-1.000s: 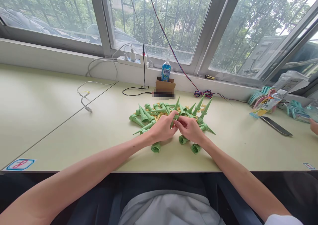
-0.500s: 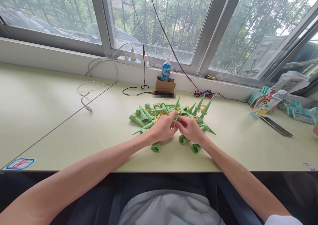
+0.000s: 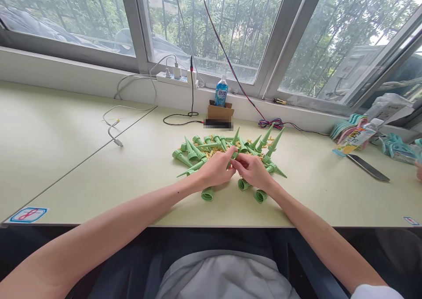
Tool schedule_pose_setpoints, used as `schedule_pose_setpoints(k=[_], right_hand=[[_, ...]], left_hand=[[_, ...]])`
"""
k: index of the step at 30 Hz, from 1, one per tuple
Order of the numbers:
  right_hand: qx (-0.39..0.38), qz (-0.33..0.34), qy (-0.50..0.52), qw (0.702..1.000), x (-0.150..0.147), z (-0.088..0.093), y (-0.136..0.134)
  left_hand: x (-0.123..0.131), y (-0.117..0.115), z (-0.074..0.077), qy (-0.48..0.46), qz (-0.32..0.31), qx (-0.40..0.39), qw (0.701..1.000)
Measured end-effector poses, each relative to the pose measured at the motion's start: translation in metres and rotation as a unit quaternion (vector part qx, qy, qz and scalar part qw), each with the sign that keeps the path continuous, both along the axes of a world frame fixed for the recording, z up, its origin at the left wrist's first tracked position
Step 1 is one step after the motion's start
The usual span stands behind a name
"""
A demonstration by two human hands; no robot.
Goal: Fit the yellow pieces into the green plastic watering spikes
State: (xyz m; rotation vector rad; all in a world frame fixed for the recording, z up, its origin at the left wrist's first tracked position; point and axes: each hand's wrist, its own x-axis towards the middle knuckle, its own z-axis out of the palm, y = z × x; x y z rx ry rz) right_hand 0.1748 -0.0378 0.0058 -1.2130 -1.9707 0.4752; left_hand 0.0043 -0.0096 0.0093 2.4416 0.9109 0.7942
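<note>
My left hand (image 3: 216,169) is closed around a green plastic watering spike (image 3: 234,155), whose ribbed collar shows above my fingers. Against its near side, the fingertips of my right hand (image 3: 254,172) are pinched together; what they hold is hidden. Just beyond both hands lies a heap of green watering spikes (image 3: 193,151), some pointing up. Small yellow plastic pieces (image 3: 211,154) are scattered among them. Closer to me, several spikes lie with open threaded ends my way, among them one spike (image 3: 207,194) below my left hand and another (image 3: 260,196) by my right wrist.
A blue bottle (image 3: 221,92) stands in a cardboard box (image 3: 220,112) by the window. Cables and a power strip (image 3: 169,78) lie along the back. To the right are a phone (image 3: 368,167), a juice pouch (image 3: 354,140) and hangers (image 3: 349,127). Another person's hand (image 3: 418,170) shows at the right edge.
The view has shifted very slightly. Both hands keep the same place and grip on the green spike.
</note>
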Motion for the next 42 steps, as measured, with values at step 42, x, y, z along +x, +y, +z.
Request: schedule_pose_setpoints(k=[42], right_hand=[[-0.014,0.004,-0.011,1.0,0.0,-0.0005,0.0005]], left_hand=[[-0.0004,-0.0037,0.0045,0.053,0.012,0.012,0.998]])
